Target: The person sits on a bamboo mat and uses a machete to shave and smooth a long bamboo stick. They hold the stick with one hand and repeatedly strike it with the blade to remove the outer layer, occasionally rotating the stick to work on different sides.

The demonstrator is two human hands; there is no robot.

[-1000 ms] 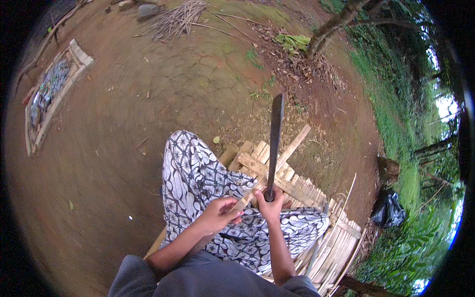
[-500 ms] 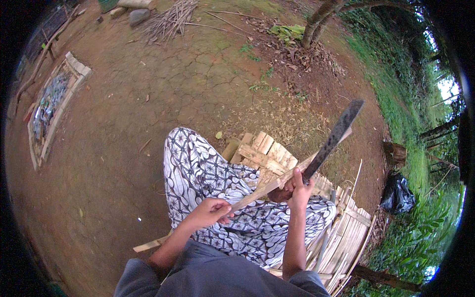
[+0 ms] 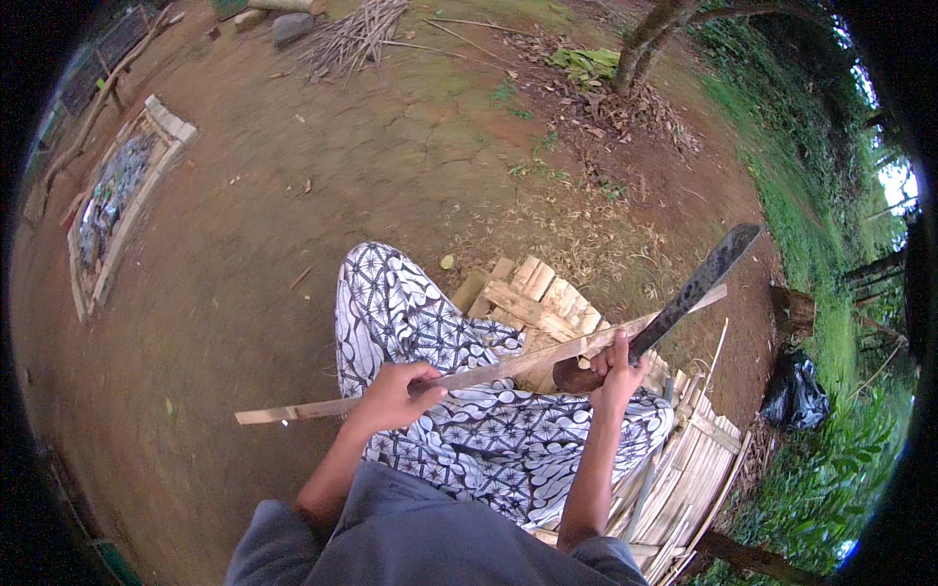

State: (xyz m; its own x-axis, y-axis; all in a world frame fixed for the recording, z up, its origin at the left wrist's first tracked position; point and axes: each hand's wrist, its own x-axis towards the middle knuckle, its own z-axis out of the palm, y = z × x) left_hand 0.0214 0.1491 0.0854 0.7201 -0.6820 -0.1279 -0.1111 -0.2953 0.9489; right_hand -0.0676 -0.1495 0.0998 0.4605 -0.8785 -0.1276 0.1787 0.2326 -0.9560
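A long, pale bamboo strip (image 3: 498, 371) lies slantwise across my lap, its left end out over the ground. My left hand (image 3: 396, 398) is closed around the strip, thumb on top. Over my right knee, my right hand (image 3: 616, 376) grips a machete (image 3: 694, 289) near where its dark blade meets the rounded brown handle. The blade points up and to the far right, crossing the strip. A finger of that hand rests against the strip. Patterned black-and-white cloth (image 3: 489, 439) covers my legs.
A slatted bamboo platform (image 3: 674, 479) lies at my right, with pale slats (image 3: 532, 298) ahead of my lap. Curled shavings (image 3: 576, 234) litter the soil. A black plastic bag (image 3: 793, 393) and tree stump (image 3: 791, 313) are at right. Sticks (image 3: 352, 39) lie far off.
The strip has turned flatter, and its left part shows more beyond my left hand. My left hand has closed around it. The machete has shifted slightly right and tilted lower.
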